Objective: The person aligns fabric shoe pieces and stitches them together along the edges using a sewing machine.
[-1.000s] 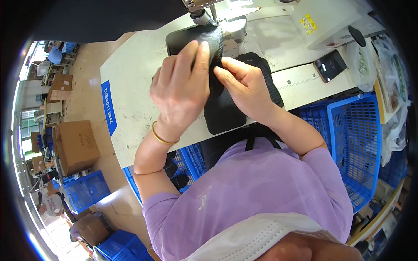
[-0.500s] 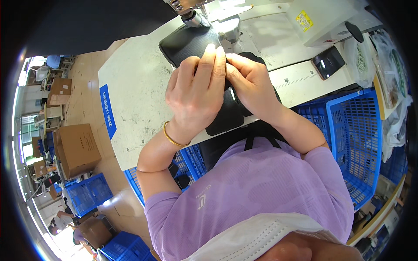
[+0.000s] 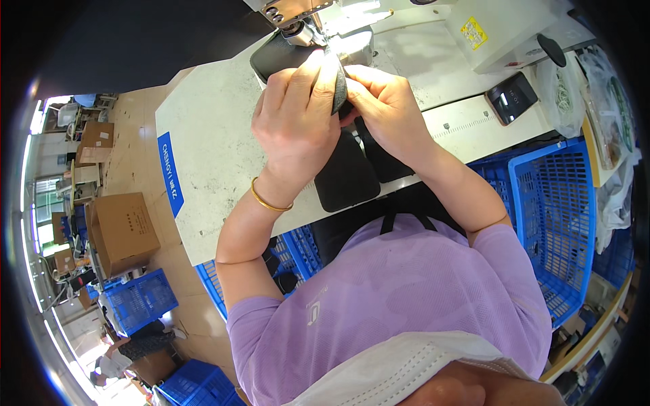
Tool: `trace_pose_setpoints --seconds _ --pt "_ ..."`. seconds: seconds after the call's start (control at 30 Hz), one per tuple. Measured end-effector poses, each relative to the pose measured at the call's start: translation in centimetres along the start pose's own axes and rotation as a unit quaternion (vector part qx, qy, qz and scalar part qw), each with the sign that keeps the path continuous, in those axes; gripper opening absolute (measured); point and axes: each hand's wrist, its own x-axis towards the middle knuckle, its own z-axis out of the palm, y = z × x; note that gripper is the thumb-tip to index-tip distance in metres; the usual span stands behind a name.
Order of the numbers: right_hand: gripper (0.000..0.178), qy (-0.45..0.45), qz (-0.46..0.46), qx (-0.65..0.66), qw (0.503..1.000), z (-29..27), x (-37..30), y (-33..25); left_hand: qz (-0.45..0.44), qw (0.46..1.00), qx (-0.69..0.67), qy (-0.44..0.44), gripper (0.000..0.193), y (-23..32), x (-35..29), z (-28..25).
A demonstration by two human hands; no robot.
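Note:
A dark piece of padded black material (image 3: 273, 57) lies at the sewing machine's head (image 3: 296, 15), by its metal presser parts. My left hand (image 3: 296, 111) is closed on the material, fingertips close to the presser parts. A folded-up edge of it stands between my two hands. My right hand (image 3: 387, 108) pinches that edge, thumb and forefinger together. Below my hands, another black panel (image 3: 349, 177) lies at the table's front edge, and a second dark panel (image 3: 387, 161) lies beside it. Whether these join the held piece is hidden by my hands.
A phone (image 3: 511, 99) lies on the pale worktable (image 3: 203, 159), right of a ruler scale. Blue plastic crates (image 3: 552, 230) stand below at the right. Clear plastic bags (image 3: 562, 98) hang at the far right. A cardboard box (image 3: 125, 230) is on the floor at left.
Both hands have shifted slightly up and left, toward the presser parts. The edge of the black material is now folded up between them. More of the lower black panels shows.

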Motion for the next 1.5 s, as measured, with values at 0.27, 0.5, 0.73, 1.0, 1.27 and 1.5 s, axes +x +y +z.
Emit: trace_pose_setpoints --seconds 0.27,0.5,0.73,1.0,1.27,1.5 --pt "0.025 -0.005 0.002 -0.017 1.0 -0.2 -0.3 -0.4 -0.243 0.908 -0.274 0.204 0.039 -1.2 -2.0 0.2" --pt "0.041 0.098 -0.052 -0.413 0.904 -6.5 -3.0 2.8 -0.583 0.483 -0.653 -0.015 0.023 -7.4 -1.0 1.8" --pt "0.062 0.068 -0.008 -0.55 0.833 -8.2 -6.3 5.8 -0.428 0.79 -0.437 -0.051 0.025 -16.1 -0.8 5.7" --pt "0.052 0.106 -0.012 -0.55 0.828 -9.0 -6.8 7.4 -0.402 0.86 -0.14 -0.282 0.057 -4.6 -6.4 2.2" --pt "0.037 0.165 -0.166 -0.552 0.8 -7.7 -6.0 6.4 -0.18 0.959 -0.016 -0.219 0.075 2.7 -9.7 -1.3" --pt "0.025 0.186 -0.229 -0.136 0.946 -6.9 -3.7 1.1 -0.648 0.496 -0.577 -0.03 0.037 0.2 -4.2 -4.6"
